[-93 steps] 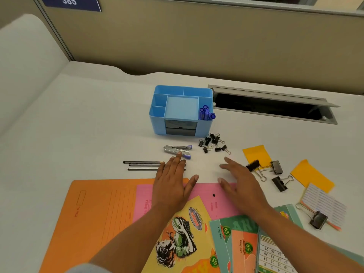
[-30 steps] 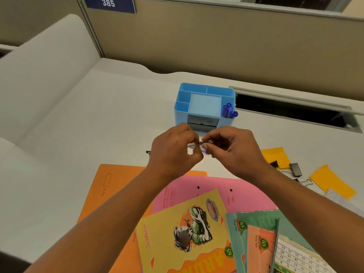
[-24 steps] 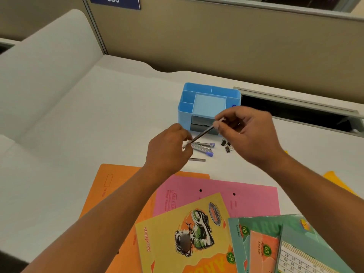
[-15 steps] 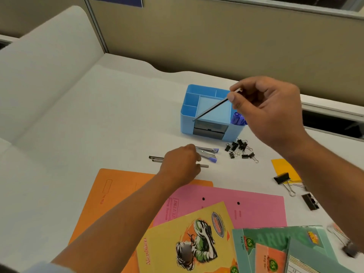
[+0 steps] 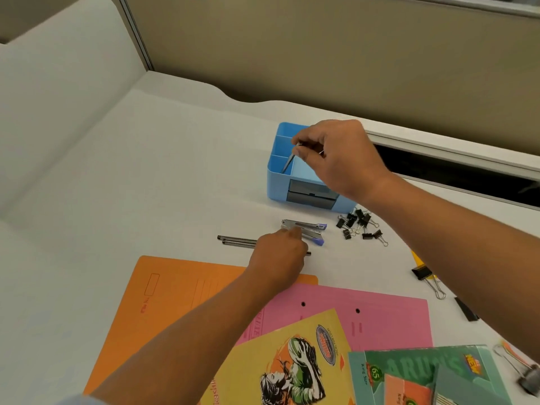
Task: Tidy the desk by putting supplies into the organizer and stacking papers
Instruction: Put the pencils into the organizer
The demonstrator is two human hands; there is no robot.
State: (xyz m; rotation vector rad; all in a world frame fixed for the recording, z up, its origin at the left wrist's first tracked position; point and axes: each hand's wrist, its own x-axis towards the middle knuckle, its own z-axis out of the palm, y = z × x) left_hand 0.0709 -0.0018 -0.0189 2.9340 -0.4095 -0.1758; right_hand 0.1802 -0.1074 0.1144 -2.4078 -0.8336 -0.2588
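Observation:
The blue desk organizer [image 5: 277, 182] stands at mid-desk. Above it my right hand [image 5: 339, 159] pinches a thin dark pen [image 5: 287, 162], whose tip dips into a left compartment. On the desk in front, my left hand [image 5: 277, 255] lies curled over two dark pens [image 5: 235, 240], fingers on them. Just beyond its fingertips is a silver stapler with purple ends [image 5: 306, 229]. An orange folder [image 5: 181, 296], a pink folder [image 5: 380, 320], a yellow notebook [image 5: 292, 363] and green notebooks [image 5: 409, 375] overlap near me.
A cluster of small black binder clips [image 5: 358, 225] lies right of the stapler. Larger binder clips [image 5: 423, 274] and yellow sticky notes sit at the right edge. A cable slot [image 5: 455, 168] runs behind the organizer, below the beige partition wall.
My right hand carried one pen from the left hand up over the organizer and lowered its tip into a left compartment. My left hand dropped back onto the pens on the desk.

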